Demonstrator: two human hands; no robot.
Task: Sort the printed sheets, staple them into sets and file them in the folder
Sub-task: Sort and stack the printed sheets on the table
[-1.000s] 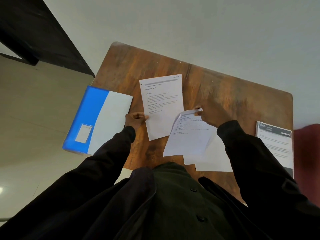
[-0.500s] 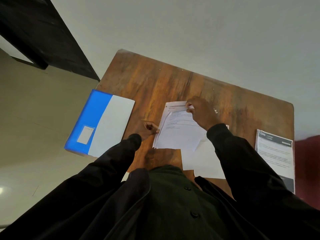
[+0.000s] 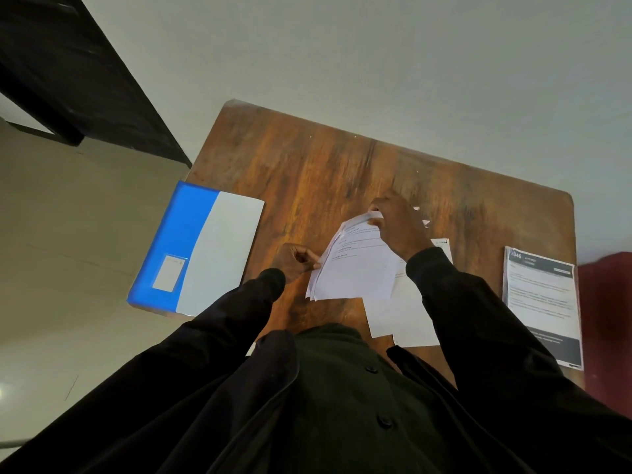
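Right hand (image 3: 402, 230): fingertips curled over the far corner of the stack (image 3: 359, 271), pinching it, so that the corner is bent up off the table (image 3: 325, 172). Left hand (image 3: 294, 263): fingers curled in, thumb and finger pinching the stack's left edge midway down. Both hands hold the same stack; neither is free.

Stack: a few printed sheets, edges fanned slightly at the near left corner, not squared. It lies mid-table, its right part overlapping loose sheets (image 3: 400, 319) underneath. Folder (image 3: 219, 254), blue and white, lies flat and closed to the left, well apart from the stack and overhanging the table edge. Another printed sheet (image 3: 543, 295) with a dark header is at the far right. Small pale bits just past the right hand are too blurred to tell. No stapler can be made out.

Handling, judged: the paper is light, thin and floppy; it sags if held by one corner, and the sheets slide on each other. Best taken by two opposite edges, tapped square on the table, then pinched firmly near the corner to be stapled. The bent corner could crease, and a loose grip lets the sheets fan.
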